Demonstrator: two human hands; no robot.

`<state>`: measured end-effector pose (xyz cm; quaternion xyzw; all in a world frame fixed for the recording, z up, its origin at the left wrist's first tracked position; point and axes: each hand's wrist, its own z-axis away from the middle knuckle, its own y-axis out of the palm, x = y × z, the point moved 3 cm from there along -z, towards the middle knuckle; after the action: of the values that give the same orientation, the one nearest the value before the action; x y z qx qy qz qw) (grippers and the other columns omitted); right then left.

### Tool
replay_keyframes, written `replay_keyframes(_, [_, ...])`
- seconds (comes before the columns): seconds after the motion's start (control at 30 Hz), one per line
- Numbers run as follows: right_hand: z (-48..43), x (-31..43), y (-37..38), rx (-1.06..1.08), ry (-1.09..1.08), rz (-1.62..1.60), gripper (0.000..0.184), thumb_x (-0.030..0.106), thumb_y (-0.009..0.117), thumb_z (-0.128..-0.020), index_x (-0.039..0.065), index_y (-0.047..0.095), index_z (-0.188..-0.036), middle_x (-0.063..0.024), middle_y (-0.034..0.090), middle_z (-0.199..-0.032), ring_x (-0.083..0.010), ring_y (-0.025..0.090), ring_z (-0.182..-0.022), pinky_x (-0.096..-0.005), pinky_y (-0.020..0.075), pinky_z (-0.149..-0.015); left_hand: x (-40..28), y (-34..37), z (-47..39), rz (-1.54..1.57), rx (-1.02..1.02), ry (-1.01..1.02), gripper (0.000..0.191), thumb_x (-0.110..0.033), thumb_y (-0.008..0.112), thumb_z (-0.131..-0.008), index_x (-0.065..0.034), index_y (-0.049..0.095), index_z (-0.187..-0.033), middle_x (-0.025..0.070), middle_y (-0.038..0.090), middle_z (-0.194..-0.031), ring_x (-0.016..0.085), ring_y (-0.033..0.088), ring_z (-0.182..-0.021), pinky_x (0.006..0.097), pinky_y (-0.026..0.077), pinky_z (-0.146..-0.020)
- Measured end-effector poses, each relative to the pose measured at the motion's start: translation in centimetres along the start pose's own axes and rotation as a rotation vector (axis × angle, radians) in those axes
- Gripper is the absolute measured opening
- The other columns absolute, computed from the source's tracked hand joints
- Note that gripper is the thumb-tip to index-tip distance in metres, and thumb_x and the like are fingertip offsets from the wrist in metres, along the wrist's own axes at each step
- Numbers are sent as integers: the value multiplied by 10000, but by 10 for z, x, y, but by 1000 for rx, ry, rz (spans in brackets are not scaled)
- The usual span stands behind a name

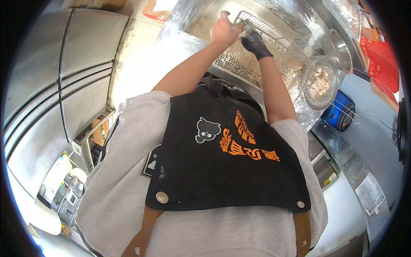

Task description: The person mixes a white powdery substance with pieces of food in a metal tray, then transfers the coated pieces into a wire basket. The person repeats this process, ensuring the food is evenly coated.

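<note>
Both of my hands meet over a wire mesh basket [266, 24] that lies in a metal basin with pale powder in it. My bare left hand [224, 30] is at the basket's left end, its thumb raised and its fingers beside a small brownish lump [241, 25]. My right hand [253, 40], in a dark, powder-dusted glove, touches the same lump from the right. Whether one or both hands grip it cannot be told. Beneath the hands spreads a mesh tray [253, 69] with crumbs on it.
Right of the basin stand a clear tub of pale pieces in liquid [320, 82] and a steel bowl [338, 51]. A blue container [340, 110] is beyond them. Steel cabinet doors [93, 41] line the left side. Red packages [380, 61] lie at the far right.
</note>
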<state>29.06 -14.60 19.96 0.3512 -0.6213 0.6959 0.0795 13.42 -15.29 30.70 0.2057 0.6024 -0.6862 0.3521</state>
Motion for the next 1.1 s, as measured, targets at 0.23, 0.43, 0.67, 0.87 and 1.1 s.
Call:
replay_keyframes(0.23, [-20,59,-16,457,272,45,587,357,587,-804,10,504,-1271,-268,556,-1242,-398,523,-1188,-482,405,-1017,11,0,-2,-46,11,-103,513,-242,664,-846,-69,432,-1269,154,697,-935,362,664,-919,455,496,-826])
replay_keyframes(0.43, [33,59,29,235,139,225,813,374,635,-751,-27,373,-1407,-261,338,-1480,-414,305,-1383,-517,195,-1157,-9,-2,3,-46,23,-47,503,-208,647,-851,-73,403,-1270,169,702,-924,364,673,-901,452,491,-828])
replay_keyframes(0.67, [40,80,-31,208,305,-197,485,234,605,-777,-25,542,-1182,-290,591,-1146,-412,570,-1082,-466,445,-946,-6,-6,12,-15,-50,-42,463,-182,671,-845,-63,443,-1230,152,693,-879,357,667,-842,456,487,-775])
replay_keyframes(0.87, [110,36,-33,308,166,84,552,233,606,-824,78,479,-1339,-235,516,-1321,-417,469,-1229,-468,405,-1001,-7,-3,13,3,-47,-14,456,-196,674,-852,-59,460,-1230,136,688,-872,342,663,-851,451,484,-778])
replay_keyframes(1.1, [104,44,-37,316,188,83,590,262,647,-780,103,506,-1330,-223,565,-1225,-398,495,-1192,-469,392,-1022,-5,-1,12,-44,-48,-20,455,-213,681,-849,-69,467,-1224,134,686,-894,345,663,-857,457,484,-778])
